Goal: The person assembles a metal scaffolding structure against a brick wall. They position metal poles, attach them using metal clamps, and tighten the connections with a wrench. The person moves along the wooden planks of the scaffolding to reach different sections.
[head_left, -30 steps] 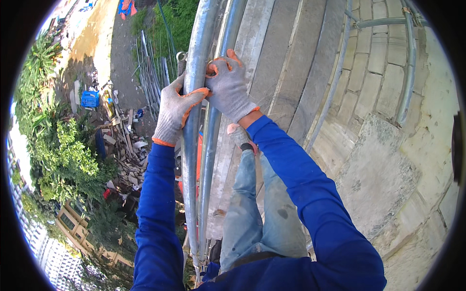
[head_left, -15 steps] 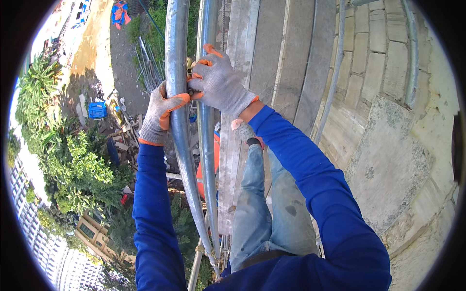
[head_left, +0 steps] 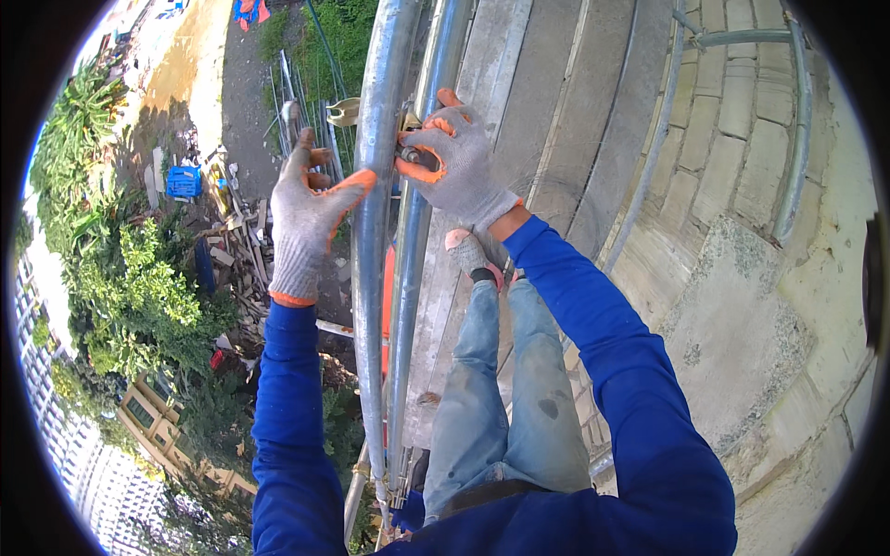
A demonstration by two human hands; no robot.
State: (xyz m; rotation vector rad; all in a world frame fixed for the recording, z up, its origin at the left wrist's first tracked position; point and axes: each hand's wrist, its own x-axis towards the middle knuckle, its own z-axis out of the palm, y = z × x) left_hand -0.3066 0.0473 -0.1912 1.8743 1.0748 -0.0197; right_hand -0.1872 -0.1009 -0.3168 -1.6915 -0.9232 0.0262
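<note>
Leftmost, holds the left hand (head_left: 311, 206), in a grey knit, orange-palmed glove, spread open near a curved brass-coloured metal piece (head_left: 343, 112) just beside the thick silvery outer pipe (head_left: 368, 236), with thumb contact hard to tell. Farther right, hands apart, grips a small dark metal fitting (head_left: 417, 155) beside the slimmer silvery inner pipe (head_left: 406, 271) in the curled, likewise gloved right hand (head_left: 464, 174), next to long grey planks (head_left: 533, 83).
</note>
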